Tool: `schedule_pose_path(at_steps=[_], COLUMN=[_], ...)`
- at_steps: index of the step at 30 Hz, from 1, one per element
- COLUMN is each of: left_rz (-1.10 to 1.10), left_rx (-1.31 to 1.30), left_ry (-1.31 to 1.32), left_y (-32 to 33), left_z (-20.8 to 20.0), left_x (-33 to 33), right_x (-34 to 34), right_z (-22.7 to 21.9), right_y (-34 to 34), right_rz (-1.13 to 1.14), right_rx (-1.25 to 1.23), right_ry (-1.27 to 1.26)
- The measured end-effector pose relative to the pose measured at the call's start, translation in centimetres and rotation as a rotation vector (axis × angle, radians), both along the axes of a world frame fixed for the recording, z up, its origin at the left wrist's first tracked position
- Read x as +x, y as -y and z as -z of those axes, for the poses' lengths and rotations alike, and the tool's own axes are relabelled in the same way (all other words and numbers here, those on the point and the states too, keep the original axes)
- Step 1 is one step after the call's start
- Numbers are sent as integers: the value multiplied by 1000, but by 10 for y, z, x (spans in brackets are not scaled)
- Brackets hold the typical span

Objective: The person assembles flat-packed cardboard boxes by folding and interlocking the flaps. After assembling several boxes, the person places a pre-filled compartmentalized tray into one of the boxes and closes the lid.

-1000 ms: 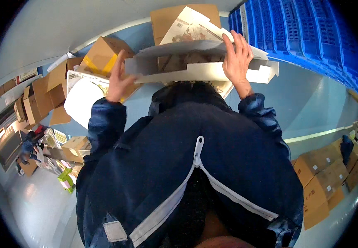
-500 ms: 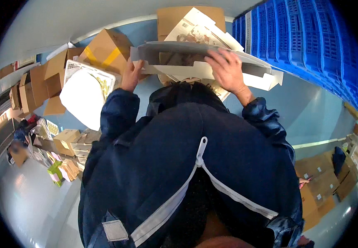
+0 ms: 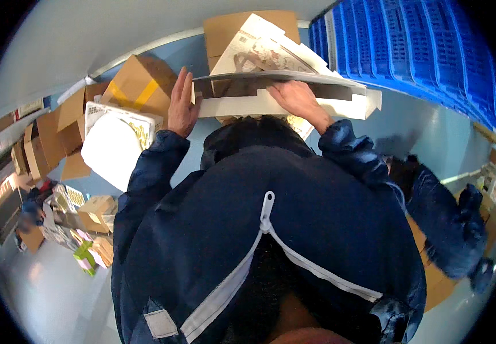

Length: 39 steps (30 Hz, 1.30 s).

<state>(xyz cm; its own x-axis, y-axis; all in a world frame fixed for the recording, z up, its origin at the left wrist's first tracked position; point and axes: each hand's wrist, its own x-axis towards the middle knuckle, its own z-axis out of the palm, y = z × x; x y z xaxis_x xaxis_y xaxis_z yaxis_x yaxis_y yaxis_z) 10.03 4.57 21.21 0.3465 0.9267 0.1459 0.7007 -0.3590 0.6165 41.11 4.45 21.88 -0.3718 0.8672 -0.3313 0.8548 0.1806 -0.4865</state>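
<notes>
A long, shallow white cardboard box [image 3: 231, 107] stands across in front of me, its long open side facing up. My left hand [image 3: 182, 109] is upright against the left end of the box, fingers stretched out and palm side to the cardboard. Over the front wall reaches my right hand [image 3: 298, 98], its fingers bent at the opening and partly hidden. They grip the box's edge or flap there. Behind the box lean a white printed carton [image 3: 259, 51] and a brown cardboard sheet [image 3: 219, 34].
Stacked blue plastic crates [image 3: 408, 46] rise at the right. At left stand a taped brown carton [image 3: 139, 80], a white basket [image 3: 156, 121] and a white rounded thing [image 3: 107, 146]. A person in dark clothing [image 3: 448, 218] bends at the lower right, by brown cardboard.
My right hand has moved left and its spread fingers have bent into the opening. My left hand's fingers have straightened against the box end. A person has come into view at the right.
</notes>
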Motion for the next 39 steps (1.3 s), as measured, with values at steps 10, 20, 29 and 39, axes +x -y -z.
schedule_pose_path(at_steps=[10,20,29,39], left_rz=[-36,-251,-237,-256], left_rx=[-384,-482,-365,-385], left_ry=[591,594,580,540], left_y=[-15,-19,-17,-19], left_z=[5,31,31,26], left_x=[-3,4,8,10], right_x=[-1,25,194,196], right_z=[-17,-28,-17,-14], right_y=[-6,26,54,8], right_rz=[37,65,909,476], right_rx=[-29,580,-107,-118], right_ry=[-20,-194,-951,-453])
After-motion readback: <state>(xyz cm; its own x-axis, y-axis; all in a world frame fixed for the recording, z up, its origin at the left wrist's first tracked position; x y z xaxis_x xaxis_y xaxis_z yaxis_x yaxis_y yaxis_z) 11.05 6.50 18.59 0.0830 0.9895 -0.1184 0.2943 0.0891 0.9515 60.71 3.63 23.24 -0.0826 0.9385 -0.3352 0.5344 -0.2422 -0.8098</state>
